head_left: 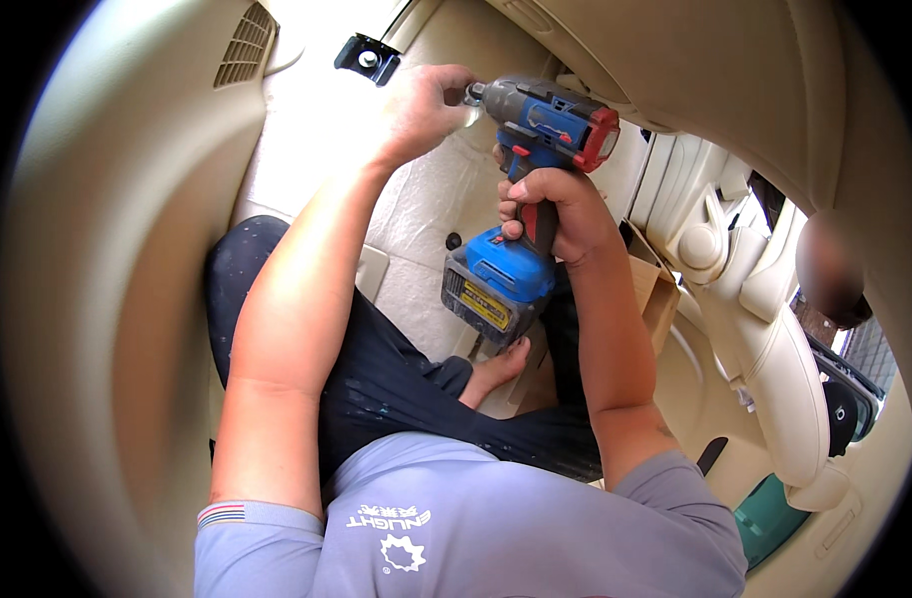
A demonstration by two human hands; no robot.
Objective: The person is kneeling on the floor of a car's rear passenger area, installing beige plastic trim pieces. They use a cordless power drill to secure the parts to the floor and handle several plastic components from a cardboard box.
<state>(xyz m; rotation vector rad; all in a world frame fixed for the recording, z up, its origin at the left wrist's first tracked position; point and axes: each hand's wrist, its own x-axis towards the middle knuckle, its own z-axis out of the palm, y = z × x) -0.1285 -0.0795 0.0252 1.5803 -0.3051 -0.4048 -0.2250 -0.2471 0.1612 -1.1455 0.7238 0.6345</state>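
My right hand (561, 209) is wrapped round the grip of a blue and black cordless impact wrench (541, 120) with a red rear cap. Its big battery pack (496, 284) hangs below the grip, and its nose points left. At the nose, the fingers of my left hand (421, 115) are closed round the small metal socket (473, 94). Part of that socket is hidden by the fingers. Just beyond my left hand, a black bracket (367, 60) with a round bolt head lies against the pale floor lining.
I sit cross-legged inside a beige vehicle cabin. A trim panel with a vent (245, 45) curves along the left. To the right are a cardboard box (653, 294) and a beige seat (785, 399). A person (833, 267) shows beyond the seat. A dark knob (453, 240) is on the floor.
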